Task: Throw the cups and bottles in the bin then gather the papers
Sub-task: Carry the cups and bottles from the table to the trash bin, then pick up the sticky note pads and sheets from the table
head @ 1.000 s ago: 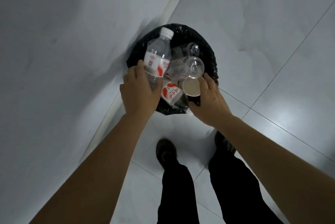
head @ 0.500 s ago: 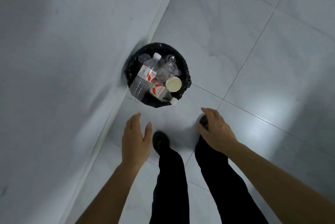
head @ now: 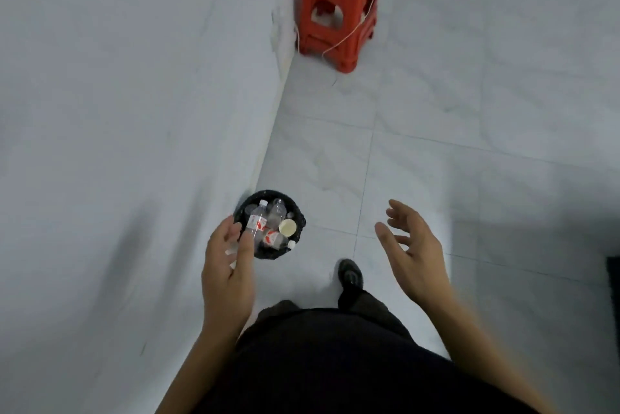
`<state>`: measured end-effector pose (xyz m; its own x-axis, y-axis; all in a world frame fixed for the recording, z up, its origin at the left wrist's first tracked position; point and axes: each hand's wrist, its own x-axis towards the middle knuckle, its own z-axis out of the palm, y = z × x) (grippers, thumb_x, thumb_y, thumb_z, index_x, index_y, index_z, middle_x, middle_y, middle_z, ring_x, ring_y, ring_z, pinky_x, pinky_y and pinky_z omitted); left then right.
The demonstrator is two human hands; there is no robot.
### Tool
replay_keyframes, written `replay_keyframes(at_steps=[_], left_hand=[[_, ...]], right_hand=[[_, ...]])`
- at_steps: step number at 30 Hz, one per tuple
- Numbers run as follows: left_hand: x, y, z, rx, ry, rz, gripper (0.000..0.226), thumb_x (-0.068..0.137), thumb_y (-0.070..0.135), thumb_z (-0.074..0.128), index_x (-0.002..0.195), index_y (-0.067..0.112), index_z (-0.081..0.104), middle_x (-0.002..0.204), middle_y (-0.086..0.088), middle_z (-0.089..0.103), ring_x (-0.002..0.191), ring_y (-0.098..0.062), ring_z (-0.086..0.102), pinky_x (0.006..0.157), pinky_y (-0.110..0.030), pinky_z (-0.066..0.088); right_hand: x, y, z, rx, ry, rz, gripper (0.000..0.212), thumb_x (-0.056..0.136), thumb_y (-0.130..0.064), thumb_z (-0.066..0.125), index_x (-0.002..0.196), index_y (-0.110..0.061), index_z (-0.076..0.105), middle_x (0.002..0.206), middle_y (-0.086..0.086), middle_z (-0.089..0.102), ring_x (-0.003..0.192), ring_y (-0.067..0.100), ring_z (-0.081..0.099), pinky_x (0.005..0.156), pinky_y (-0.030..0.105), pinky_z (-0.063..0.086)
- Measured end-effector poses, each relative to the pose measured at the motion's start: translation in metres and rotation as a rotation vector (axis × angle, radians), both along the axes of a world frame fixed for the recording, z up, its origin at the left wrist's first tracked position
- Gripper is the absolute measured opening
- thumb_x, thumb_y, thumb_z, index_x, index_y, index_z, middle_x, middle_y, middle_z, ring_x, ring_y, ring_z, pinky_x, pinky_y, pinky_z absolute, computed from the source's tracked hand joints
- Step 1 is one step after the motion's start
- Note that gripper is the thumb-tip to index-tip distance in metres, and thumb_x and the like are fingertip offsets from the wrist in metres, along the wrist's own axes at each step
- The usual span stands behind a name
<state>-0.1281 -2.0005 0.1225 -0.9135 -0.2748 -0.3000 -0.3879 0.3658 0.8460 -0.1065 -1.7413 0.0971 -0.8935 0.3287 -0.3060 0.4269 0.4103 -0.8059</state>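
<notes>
Head view, looking down at the floor.

Item 1: the bin [head: 299,212], black-lined, stands on the pale tiled floor [head: 436,118], close against the foot of the white wall [head: 117,111] on its left.

Item 2, contents of the bin:
- A capped bottle [head: 256,220] with a red-and-white label leans on the bin's left side with its white cap up.
- A second labelled bottle [head: 273,239] lies across the near side, its cap at the near right rim.
- A clear bottle [head: 277,212] sits toward the far side.
- A paper cup [head: 287,226] sits mouth up on the right side, against the bottles.

Item 3, hands:
- The left hand [head: 228,256] hangs at the bin's near left, palm turned inward, fingers loosely bent and parted, gripping nothing. Its fingertips overlap the bin's left edge in the picture, and contact cannot be confirmed.
- The right hand [head: 411,246] is to the right of the bin, well apart from it, palm facing the bin, fingers spread, holding nothing.

Item 4, surroundings:
- One dark shoe [head: 350,274] is planted near the bin's near right side, with dark trousers [head: 335,363] nearer the camera.
- A red plastic stool [head: 339,7] with a yellowish patterned top stands well beyond the bin, along the same wall.
- A white cord [head: 349,31] runs across the stool's front.
- The edge of a dark mat [head: 613,279] shows far to the right of the bin.
</notes>
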Motion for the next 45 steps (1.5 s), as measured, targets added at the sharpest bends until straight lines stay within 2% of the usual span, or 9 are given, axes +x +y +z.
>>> replay_keyframes(at_steps=[3, 6, 10, 15, 19, 24, 30, 36, 45], left_hand=[[0.008, -0.007, 0.025, 0.089, 0.085, -0.154, 0.048, 0.089, 0.046, 0.051, 0.134, 0.029, 0.051, 0.125, 0.016, 0.059, 0.108, 0.02, 0.052, 0.086, -0.013, 0.042], [0.021, -0.021, 0.026, 0.115, 0.079, -0.353, 0.037, 0.09, 0.047, 0.062, 0.125, 0.044, 0.051, 0.128, 0.014, 0.061, 0.11, 0.013, 0.055, 0.089, -0.02, 0.043], [0.015, -0.026, 0.019, 0.125, 0.092, -0.54, 0.035, 0.084, 0.042, 0.063, 0.113, 0.059, 0.053, 0.12, 0.016, 0.065, 0.105, 0.013, 0.058, 0.082, -0.013, 0.046], [0.025, 0.019, 0.029, 0.214, 0.142, -0.755, 0.036, 0.096, 0.012, 0.057, 0.132, 0.015, 0.054, 0.125, -0.004, 0.063, 0.099, 0.015, 0.058, 0.08, 0.0, 0.043], [0.071, 0.074, 0.057, 0.293, 0.206, -0.96, 0.035, 0.095, 0.014, 0.057, 0.13, 0.016, 0.055, 0.119, 0.002, 0.065, 0.11, -0.006, 0.06, 0.083, -0.005, 0.047], [0.16, 0.133, 0.088, 0.351, 0.259, -1.269, 0.041, 0.09, 0.03, 0.057, 0.13, 0.024, 0.054, 0.119, 0.011, 0.065, 0.113, 0.003, 0.058, 0.085, -0.016, 0.048], [0.307, 0.19, 0.081, 0.343, 0.248, -1.557, 0.041, 0.09, 0.031, 0.056, 0.131, 0.025, 0.054, 0.12, 0.009, 0.064, 0.113, 0.0, 0.059, 0.086, -0.018, 0.044], [0.492, 0.236, 0.062, 0.388, 0.173, -1.729, 0.034, 0.091, 0.021, 0.059, 0.117, 0.042, 0.054, 0.115, 0.003, 0.066, 0.102, 0.006, 0.06, 0.083, -0.018, 0.043], [0.68, 0.326, 0.067, 0.379, 0.16, -1.945, 0.049, 0.089, 0.034, 0.059, 0.137, 0.027, 0.05, 0.123, 0.008, 0.061, 0.116, -0.004, 0.057, 0.089, -0.023, 0.045]], right_hand=[[0.034, -0.022, 0.027, -0.017, 0.09, -0.142, 0.049, 0.094, -0.041, 0.06, 0.141, -0.034, 0.045, 0.132, -0.015, 0.055, 0.119, -0.002, 0.054, 0.097, 0.027, 0.049], [0.079, -0.047, 0.036, 0.006, 0.128, -0.285, 0.051, 0.093, -0.041, 0.061, 0.141, -0.034, 0.045, 0.134, -0.017, 0.055, 0.121, -0.002, 0.054, 0.1, 0.03, 0.049], [0.154, -0.072, 0.039, 0.067, 0.124, -0.502, 0.056, 0.088, -0.051, 0.058, 0.14, -0.035, 0.045, 0.131, -0.02, 0.057, 0.12, -0.002, 0.055, 0.099, 0.028, 0.049], [0.252, -0.08, 0.065, 0.122, 0.158, -0.877, 0.051, 0.086, -0.052, 0.057, 0.134, -0.042, 0.046, 0.126, -0.022, 0.058, 0.115, -0.003, 0.057, 0.094, 0.026, 0.05], [0.329, -0.092, 0.087, 0.169, 0.218, -1.155, 0.051, 0.086, -0.047, 0.058, 0.134, -0.042, 0.044, 0.126, -0.024, 0.057, 0.113, -0.003, 0.058, 0.091, 0.024, 0.05], [0.426, -0.103, 0.109, 0.251, 0.294, -1.403, 0.055, 0.084, -0.043, 0.06, 0.137, -0.036, 0.044, 0.125, -0.024, 0.055, 0.114, -0.004, 0.057, 0.09, 0.021, 0.048], [0.562, -0.121, 0.085, 0.244, 0.343, -1.646, 0.061, 0.085, -0.019, 0.073, 0.137, -0.037, 0.046, 0.123, -0.031, 0.058, 0.114, -0.003, 0.06, 0.089, 0.011, 0.048], [0.713, -0.117, 0.06, 0.257, 0.379, -1.834, 0.068, 0.08, -0.009, 0.078, 0.132, -0.042, 0.048, 0.121, -0.029, 0.061, 0.112, -0.001, 0.062, 0.088, 0.014, 0.05], [0.895, -0.04, 0.064, 0.167, 0.369, -1.925, 0.058, 0.085, -0.017, 0.074, 0.136, -0.033, 0.05, 0.126, -0.018, 0.061, 0.116, -0.003, 0.058, 0.094, 0.024, 0.048]])
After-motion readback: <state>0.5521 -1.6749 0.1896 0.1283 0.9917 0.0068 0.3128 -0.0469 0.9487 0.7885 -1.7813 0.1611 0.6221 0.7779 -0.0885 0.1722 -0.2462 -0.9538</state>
